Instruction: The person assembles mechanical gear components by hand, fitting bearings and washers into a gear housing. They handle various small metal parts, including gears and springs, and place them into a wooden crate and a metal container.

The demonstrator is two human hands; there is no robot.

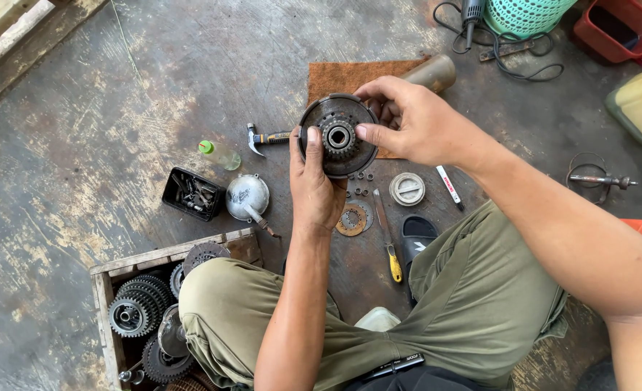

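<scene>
I hold a round dark metal clutch drum (pixel 337 135) with a toothed hub at its centre, lifted above the floor. My left hand (pixel 313 187) grips it from below, thumb on its face near the hub. My right hand (pixel 408 119) grips its right rim, thumb pressing beside the hub. A brown mat (pixel 342 75) lies on the floor behind the drum. Below it lie thin friction discs (pixel 353 218) and several small nuts (pixel 361 182).
On the concrete floor lie a hammer (pixel 263 137), a small green-capped bottle (pixel 219 153), a black tray of bolts (pixel 192 193), a metal dome cover (pixel 248 196), a round cap (pixel 407 189), a yellow-handled screwdriver (pixel 388 242), a white marker (pixel 448 186). A wooden crate of gears (pixel 140 311) stands lower left.
</scene>
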